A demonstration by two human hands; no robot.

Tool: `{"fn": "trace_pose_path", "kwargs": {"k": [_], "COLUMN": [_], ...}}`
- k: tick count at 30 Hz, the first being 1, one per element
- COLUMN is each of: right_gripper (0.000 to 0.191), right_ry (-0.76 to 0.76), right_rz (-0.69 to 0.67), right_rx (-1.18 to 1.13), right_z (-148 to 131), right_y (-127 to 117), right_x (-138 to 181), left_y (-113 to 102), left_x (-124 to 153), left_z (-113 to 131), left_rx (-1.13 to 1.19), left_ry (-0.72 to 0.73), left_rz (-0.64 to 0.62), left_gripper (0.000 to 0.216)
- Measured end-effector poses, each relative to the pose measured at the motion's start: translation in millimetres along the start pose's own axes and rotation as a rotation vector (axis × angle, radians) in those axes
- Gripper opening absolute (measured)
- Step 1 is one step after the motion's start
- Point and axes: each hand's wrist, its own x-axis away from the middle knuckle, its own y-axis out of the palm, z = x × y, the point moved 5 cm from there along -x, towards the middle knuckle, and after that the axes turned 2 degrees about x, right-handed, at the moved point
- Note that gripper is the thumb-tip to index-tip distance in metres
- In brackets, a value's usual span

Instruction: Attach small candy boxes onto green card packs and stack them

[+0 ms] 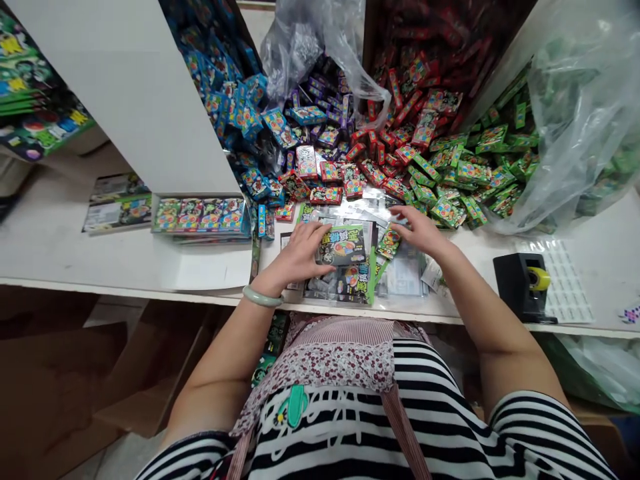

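My left hand (300,252) rests on a dark printed card packet (344,245) lying on a stack of clear plastic bags (395,273) at the table's front edge; its fingers curl round the packet's left side. A jade bangle (261,297) circles that wrist. My right hand (419,229) lies flat on the plastic bags, fingers stretched toward a small green box (389,241) beside the packet. Behind both hands spreads a heap of small boxes: blue (240,110), purple (325,107), red (400,140) and green (465,173).
A black tape dispenser (523,287) stands at the right on a sticker sheet (565,283). A white carton (135,100) stands at the left, with a row of boxed packs (200,215) before it. Clear plastic sacks (585,113) hold the green boxes. Cardboard lies under the table.
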Motion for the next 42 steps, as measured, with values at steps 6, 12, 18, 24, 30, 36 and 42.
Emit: {"fn": "trace_pose_path", "kwargs": {"k": [6, 12, 18, 24, 30, 36, 42], "right_gripper": [0.068, 0.064, 0.07, 0.07, 0.07, 0.064, 0.062], "right_ry": [-0.047, -0.083, -0.363, -0.425, -0.428, -0.456, -0.477], "right_rz": [0.031, 0.225, 0.275, 0.129, 0.111, -0.088, -0.244], "right_rx": [0.294, 0.277, 0.265, 0.317, 0.34, 0.341, 0.242], "right_z": [-6, -22, -84, -80, -74, -79, -77], "right_y": [25, 13, -11, 3, -2, 0, -2], "right_x": [32, 55, 56, 55, 61, 62, 60], "left_y": [0, 0, -5, -5, -6, -4, -1], "left_x": [12, 14, 12, 15, 19, 18, 18], "left_z": [-8, -2, 15, 18, 15, 20, 28], "left_rx": [0.05, 0.079, 0.038, 0.087, 0.135, 0.093, 0.084], "left_ry": [-0.008, 0.022, 0.082, 0.107, 0.107, 0.124, 0.16], "left_rz": [0.073, 0.101, 0.146, 0.157, 0.165, 0.133, 0.1], "left_gripper": [0.097, 0.1, 0.099, 0.099, 0.099, 0.099, 0.093]}}
